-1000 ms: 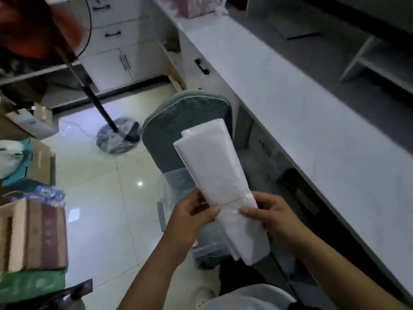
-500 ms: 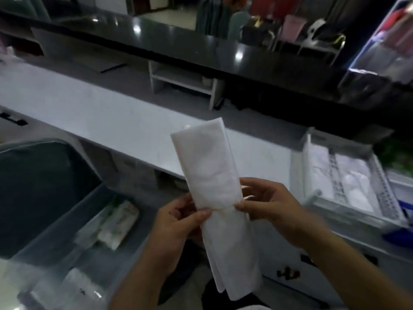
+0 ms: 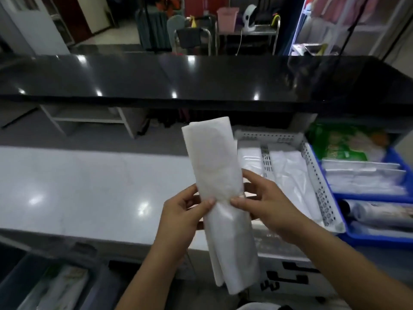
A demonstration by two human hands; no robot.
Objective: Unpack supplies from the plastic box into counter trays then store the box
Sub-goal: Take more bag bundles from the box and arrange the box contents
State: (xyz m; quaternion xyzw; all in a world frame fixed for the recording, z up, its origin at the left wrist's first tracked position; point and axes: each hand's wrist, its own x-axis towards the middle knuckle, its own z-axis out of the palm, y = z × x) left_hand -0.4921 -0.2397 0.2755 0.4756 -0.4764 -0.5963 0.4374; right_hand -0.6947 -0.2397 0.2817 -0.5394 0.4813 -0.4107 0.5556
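holding a banded bundle of white plastic bags (image 3: 220,198) upright, left hand (image 3: 183,211) and right hand (image 3: 266,204) pinching its waist, just left of the white tray (image 3: 317,180), probably mid-unpacking, next needing lowering into a free tray compartment.

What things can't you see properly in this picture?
- Head view: the white tray is partly hidden behind the bundle and the right hand.
- The box is cut off by the bottom edge; its contents are blurred.
- The green packet print is too blurred to read.
- What binds the bundle, between the left hand and the right: too small.
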